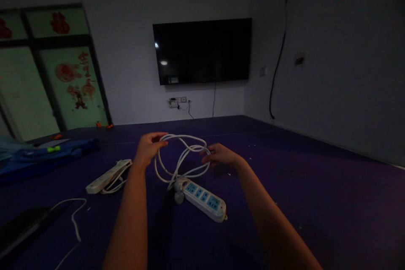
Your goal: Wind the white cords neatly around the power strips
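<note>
Loops of white power cord (182, 160) are spread between my two hands above the purple floor (284, 202). My left hand (150, 147) pinches the upper left of the coil between thumb and fingers. On the other side, my right hand (220, 154) has its fingers closed around the right edge of the loops. Just below lies a white power strip (202, 199) with blue socket faces, angled toward the lower right. The cord's plug (179, 196) rests by the strip's left end.
Left of my left arm lies a second white power strip (107, 177) with its cord bundled beside it. A dark flat device (22, 225) with a thin white cable (76, 219) is at lower left. Blue cloth (53, 156) lies behind. A television (202, 50) hangs on the far wall.
</note>
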`<action>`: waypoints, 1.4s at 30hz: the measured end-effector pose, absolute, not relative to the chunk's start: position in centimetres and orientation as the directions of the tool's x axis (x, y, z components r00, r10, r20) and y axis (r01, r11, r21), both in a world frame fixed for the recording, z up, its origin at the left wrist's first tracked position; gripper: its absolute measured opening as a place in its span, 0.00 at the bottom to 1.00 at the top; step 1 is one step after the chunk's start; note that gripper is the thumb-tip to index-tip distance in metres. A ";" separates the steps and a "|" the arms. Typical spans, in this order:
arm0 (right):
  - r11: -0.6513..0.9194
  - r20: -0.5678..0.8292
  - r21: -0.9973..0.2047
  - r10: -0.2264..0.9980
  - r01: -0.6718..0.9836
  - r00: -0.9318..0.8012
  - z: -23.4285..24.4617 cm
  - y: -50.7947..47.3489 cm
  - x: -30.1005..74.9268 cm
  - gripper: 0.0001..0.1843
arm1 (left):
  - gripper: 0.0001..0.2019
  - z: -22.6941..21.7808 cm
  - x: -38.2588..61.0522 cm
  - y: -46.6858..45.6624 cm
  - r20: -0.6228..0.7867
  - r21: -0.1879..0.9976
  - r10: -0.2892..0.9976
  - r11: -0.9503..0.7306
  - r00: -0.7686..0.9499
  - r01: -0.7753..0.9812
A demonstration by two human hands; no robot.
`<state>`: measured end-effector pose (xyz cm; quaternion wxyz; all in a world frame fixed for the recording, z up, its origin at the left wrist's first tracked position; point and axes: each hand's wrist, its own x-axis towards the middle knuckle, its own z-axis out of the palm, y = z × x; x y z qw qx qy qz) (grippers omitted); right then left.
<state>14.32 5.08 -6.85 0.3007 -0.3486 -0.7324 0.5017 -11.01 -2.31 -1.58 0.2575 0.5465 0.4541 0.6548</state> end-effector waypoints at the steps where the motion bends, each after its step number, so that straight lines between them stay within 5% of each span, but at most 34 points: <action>1: 0.235 0.065 -0.944 0.821 0.231 -0.567 -6.8 5.0 14.4 0.17 | 0.12 -1.5 -11.0 -2.2 0.466 0.882 0.826 -0.461 -0.318 0.095; 8: 0.224 -0.036 -0.917 0.779 0.331 -0.626 -6.3 4.6 14.6 0.26 | 0.05 -1.0 -10.2 -1.4 0.347 0.737 0.739 -0.595 -0.577 -0.319; 13: 0.330 -0.033 -0.871 0.699 0.363 -0.714 -6.2 4.5 14.5 0.21 | 0.08 -0.6 -8.9 -1.0 0.316 0.624 0.751 -0.624 -0.579 -0.469; 19: 0.406 0.048 -0.885 0.563 0.226 -0.825 -5.0 3.3 14.3 0.35 | 0.11 -0.3 -7.4 -1.1 0.371 0.429 0.697 -0.715 -0.614 -0.552; 26: 0.475 0.126 -0.850 0.600 0.225 -0.790 -5.1 2.9 11.9 0.29 | 0.15 0.4 -6.0 -1.8 0.332 0.344 0.763 -0.646 -0.555 -0.682; 31: 0.669 0.081 -0.636 0.552 0.383 -0.830 -6.0 2.7 9.9 0.19 | 0.16 1.0 -5.2 -2.8 0.330 0.326 0.799 -0.595 -0.502 -0.734; 35: 0.666 -0.047 -0.524 0.600 0.531 -0.799 -6.5 2.9 9.7 0.12 | 0.14 1.4 -5.6 -3.2 0.364 0.327 0.774 -0.627 -0.518 -0.707; 38: 0.551 -0.160 -0.597 0.630 0.583 -0.760 -6.8 3.1 10.3 0.03 | 0.13 1.4 -7.0 -3.1 0.382 0.346 0.725 -0.688 -0.574 -0.638; 42: 0.364 -0.199 -0.778 0.630 0.512 -0.750 -6.4 2.8 10.7 0.06 | 0.09 1.0 -9.3 -2.8 0.407 0.425 0.667 -0.743 -0.624 -0.517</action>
